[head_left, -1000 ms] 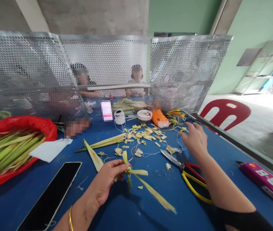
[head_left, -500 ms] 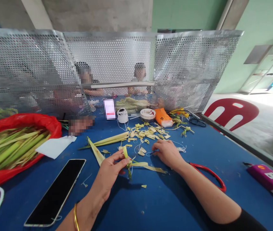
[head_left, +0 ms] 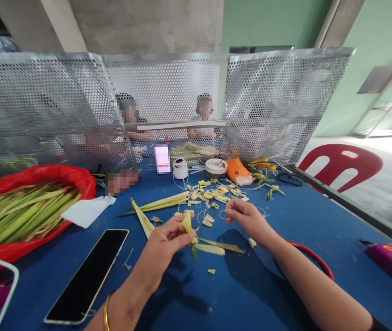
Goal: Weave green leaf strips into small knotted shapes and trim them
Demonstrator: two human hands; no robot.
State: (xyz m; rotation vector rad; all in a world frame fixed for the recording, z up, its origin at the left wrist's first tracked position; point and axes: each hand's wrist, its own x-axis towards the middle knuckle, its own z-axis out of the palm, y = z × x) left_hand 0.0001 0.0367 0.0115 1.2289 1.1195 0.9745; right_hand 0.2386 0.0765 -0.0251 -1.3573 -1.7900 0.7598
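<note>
Left hand [head_left: 163, 246]: right of the phone [head_left: 87, 276]; fingers closed in a pinch on the folded leaf piece [head_left: 187, 223].
Leaf piece: off the phone's far right corner, long tails [head_left: 213, 249] pointing away from it.
Right hand [head_left: 251, 220]: farther right of the phone; fingers curled, nearly together; thread loop [head_left: 220, 214] at the tips, grip cannot be told.
Slip risk: folds could spring open if the left pinch eases.
Snag risk: thread could catch the scraps [head_left: 220, 193], beyond and right of the phone.
Bump risk: right forearm passes close over the red handle [head_left: 315, 257], well right of the phone.
Edges: red bag rim [head_left: 89, 179] beyond the phone; bench edge [head_left: 348, 211] far right of it.
Open room: bench [head_left: 237, 294] right of the phone, nearside; one small scrap [head_left: 211, 271].
</note>
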